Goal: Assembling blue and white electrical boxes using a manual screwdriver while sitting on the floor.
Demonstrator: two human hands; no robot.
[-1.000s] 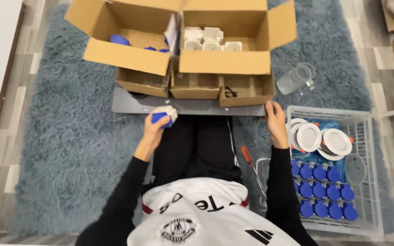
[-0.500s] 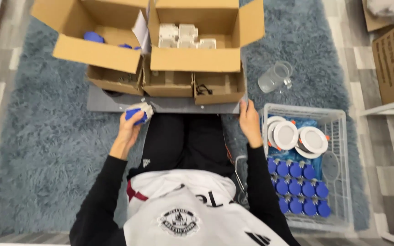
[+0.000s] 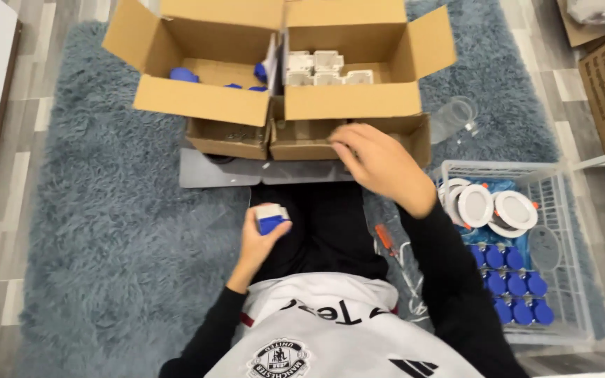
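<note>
— Where do we have the blue-and-white fitting (image 3: 272, 218)?
— Clasped in our left hand (image 3: 260, 241), over the lap, well short of the small cardboard box (image 3: 316, 136).
— And our right hand (image 3: 379, 162)?
— Loosely spread, empty, touching that box's front edge; it's nearer.

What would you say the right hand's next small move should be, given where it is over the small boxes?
Probably a short dip into the small open box just under it. The right hand hovers over that box's rim with fingers curled and seemingly empty, while the left hand already holds a blue-and-white part near the lap, so the free hand looks placed to fetch something.
</note>
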